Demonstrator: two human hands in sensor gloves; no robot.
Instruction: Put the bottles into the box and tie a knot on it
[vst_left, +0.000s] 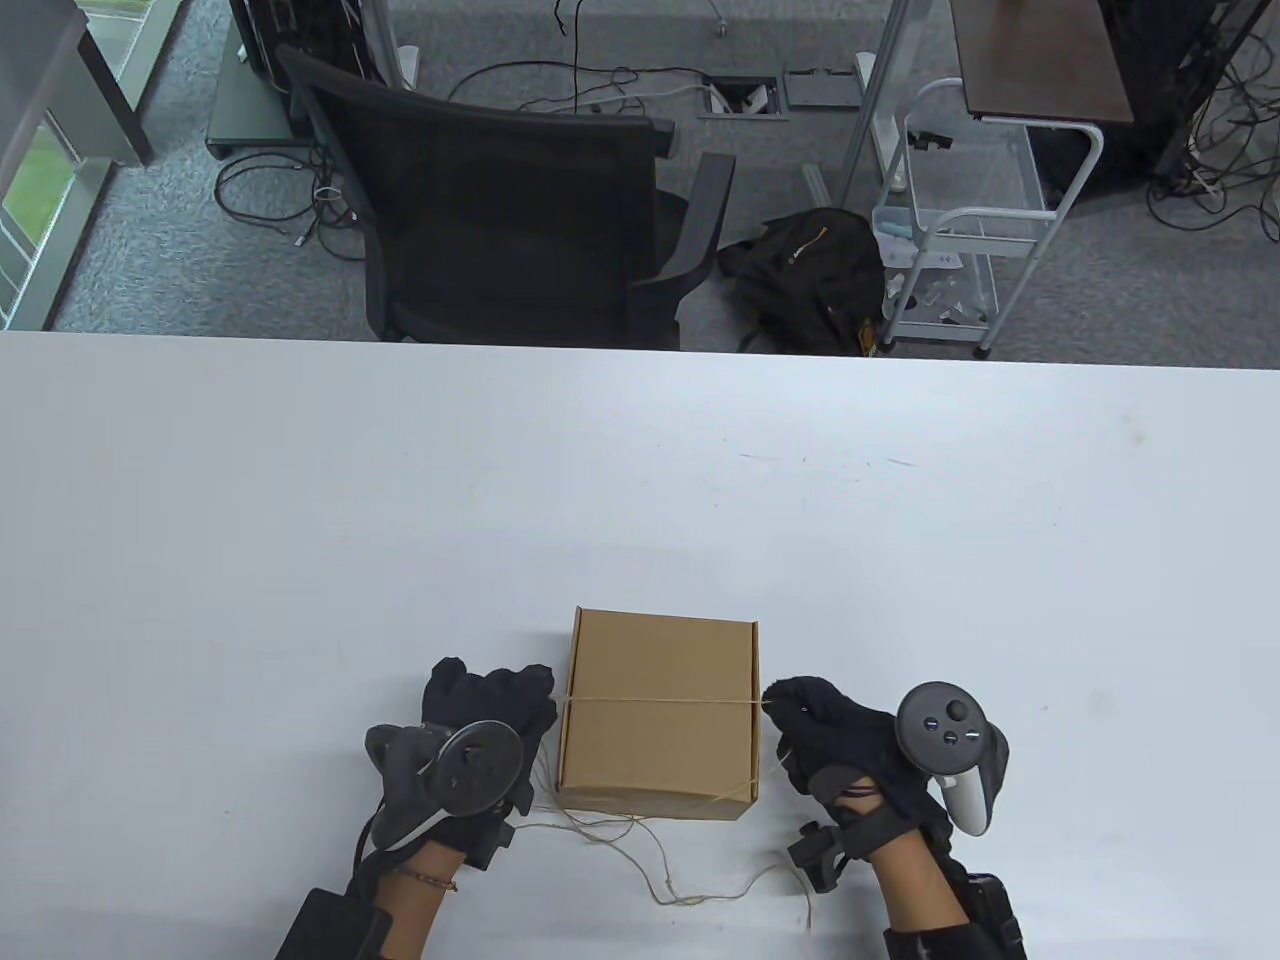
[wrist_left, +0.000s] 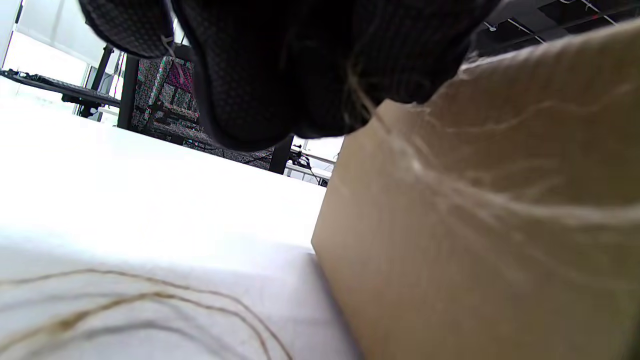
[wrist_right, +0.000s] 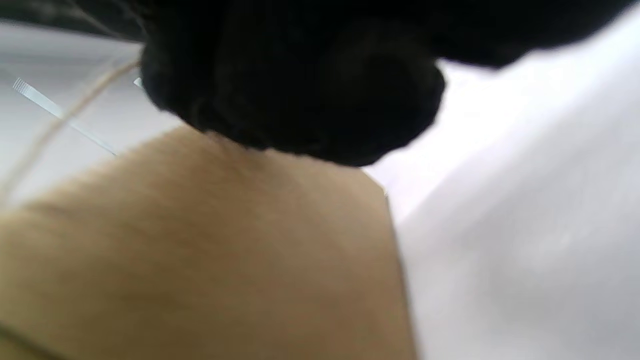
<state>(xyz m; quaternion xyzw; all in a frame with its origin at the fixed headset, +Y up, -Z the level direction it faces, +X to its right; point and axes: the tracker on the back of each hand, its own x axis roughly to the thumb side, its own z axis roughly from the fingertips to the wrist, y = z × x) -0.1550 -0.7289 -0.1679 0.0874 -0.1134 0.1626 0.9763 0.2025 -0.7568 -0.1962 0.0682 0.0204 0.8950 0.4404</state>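
I see the closed brown cardboard box sitting flat on the white table, near its front edge and between my two gloved hands. A thin tan twine runs straight across the box lid from one side edge to the other, and a second stretch crosses the front right corner of the box. Loose twine trails in curls on the table just in front of the box, towards me. My left hand in its black glove sits just left of the box, fingers curled at the box's left edge where the twine meets it; the left wrist view shows the fingertips against the upper edge of the box with frayed twine under them, so it grips the twine. My right hand sits just right of the box, fingers bunched at the right end of the twine line, pinching it at the box's edge. The right wrist view is blurred, showing only dark glove above brown cardboard. No bottles show. Beyond the table, behind the box, stand a black mesh office chair, a black backpack on the grey carpet and a white wire cart.
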